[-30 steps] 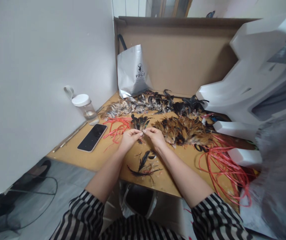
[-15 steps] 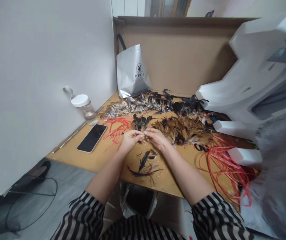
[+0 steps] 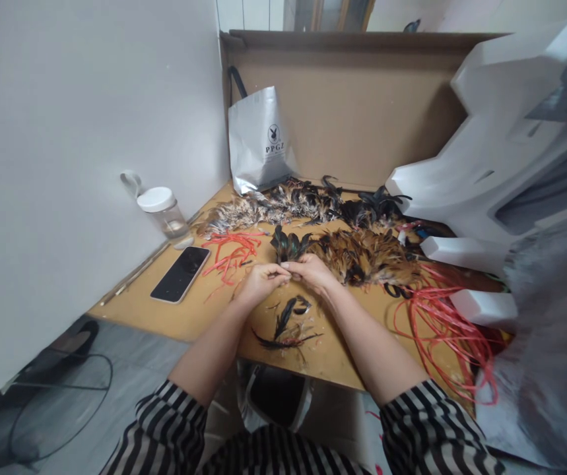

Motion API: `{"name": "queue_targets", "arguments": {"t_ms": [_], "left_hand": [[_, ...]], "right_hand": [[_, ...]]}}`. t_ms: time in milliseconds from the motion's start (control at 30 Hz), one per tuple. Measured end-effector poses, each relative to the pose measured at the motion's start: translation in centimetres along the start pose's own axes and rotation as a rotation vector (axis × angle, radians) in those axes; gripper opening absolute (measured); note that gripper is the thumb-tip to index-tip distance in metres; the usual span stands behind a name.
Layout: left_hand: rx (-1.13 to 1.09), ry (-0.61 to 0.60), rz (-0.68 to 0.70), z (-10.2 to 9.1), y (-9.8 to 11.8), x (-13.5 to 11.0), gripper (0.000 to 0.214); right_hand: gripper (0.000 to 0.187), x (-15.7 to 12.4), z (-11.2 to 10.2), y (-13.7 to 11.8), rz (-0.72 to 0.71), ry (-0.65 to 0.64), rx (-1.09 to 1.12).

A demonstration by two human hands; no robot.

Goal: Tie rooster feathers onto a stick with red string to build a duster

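The grip of the right hand (image 3: 313,272) is narrow, its thumb and fingers closed on the base of a dark feather bunch (image 3: 289,244). The bunch stands just beyond the fingertips, its tips fanning away from the person, while the fingers cover the stems. The left hand (image 3: 261,282) also has a narrow grip, pinched right beside the right thumb at that same base; what lies between its fingertips is too small to tell. Both hands are over the bench (image 3: 179,320). To the right of the bunch, and close against it, lies a brown feather pile (image 3: 369,254); to its left, a little apart, are red strips (image 3: 233,254). Loose feathers (image 3: 286,326) lie nearer the person, between the forearms. A phone (image 3: 180,274) rests farther left, well apart from the grip.
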State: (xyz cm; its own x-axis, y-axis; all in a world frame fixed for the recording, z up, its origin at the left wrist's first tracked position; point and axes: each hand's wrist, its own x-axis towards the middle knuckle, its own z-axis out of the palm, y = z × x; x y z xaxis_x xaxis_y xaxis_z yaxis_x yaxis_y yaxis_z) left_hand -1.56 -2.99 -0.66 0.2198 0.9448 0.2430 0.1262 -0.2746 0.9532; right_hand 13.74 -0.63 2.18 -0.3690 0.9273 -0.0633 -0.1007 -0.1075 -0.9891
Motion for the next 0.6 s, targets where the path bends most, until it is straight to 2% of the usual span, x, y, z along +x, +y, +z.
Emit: {"name": "queue_targets", "arguments": {"t_ms": [167, 300, 467, 600], "left_hand": [[-0.089, -0.012, -0.037, 0.2, 0.3, 0.0, 0.016], [-0.276, -0.031, -0.151, 0.2, 0.9, 0.1, 0.023], [-0.538, -0.013, -0.272, -0.2, 1.5, 0.3, 0.034], [-0.538, -0.026, -0.29, -0.2, 1.3, 0.3, 0.043]], "right_hand": [[0.033, -0.1, 0.6, -0.2, 0.0, 0.063, 0.113], [0.034, 0.2, 0.3, -0.2, 0.035, 0.097, 0.24], [0.039, 0.6, -0.5, -0.3, 0.035, 0.142, 0.297], [0.038, 0.7, -0.4, -0.1, 0.019, 0.177, 0.268]]}}
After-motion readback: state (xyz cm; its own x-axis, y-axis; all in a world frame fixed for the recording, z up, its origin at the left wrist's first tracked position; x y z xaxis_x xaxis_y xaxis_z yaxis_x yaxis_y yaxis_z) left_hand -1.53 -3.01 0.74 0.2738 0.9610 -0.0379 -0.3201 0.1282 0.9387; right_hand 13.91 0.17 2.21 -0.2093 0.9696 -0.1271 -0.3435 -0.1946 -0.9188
